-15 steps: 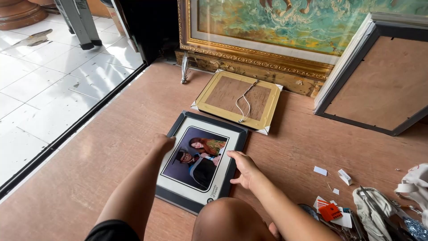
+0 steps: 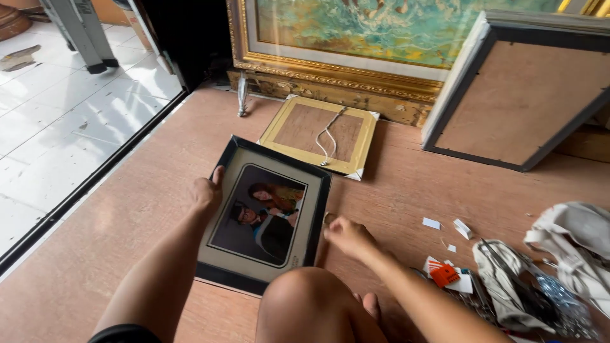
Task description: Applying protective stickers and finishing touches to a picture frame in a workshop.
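Note:
A black-framed photograph point(image 2: 262, 216) with a beige mat lies face up on the brown wooden floor in front of my knee point(image 2: 311, 305). My left hand point(image 2: 206, 190) grips its left edge, fingers curled over the frame. My right hand point(image 2: 346, 235) sits at the frame's right edge with the fingers closed; whether it holds something small is unclear.
A gold frame point(image 2: 321, 132) lies face down with a hanging cord beyond the photograph. A large gilt-framed painting point(image 2: 356, 38) and a dark frame's back point(image 2: 521, 95) lean behind. Cloth point(image 2: 565, 254), paper scraps and an orange object point(image 2: 443, 274) lie at right. White tiles point(image 2: 57, 108) are left.
My right hand has come off the photograph's face to its right edge. My left hand has shifted along the left edge, and the frame has turned slightly.

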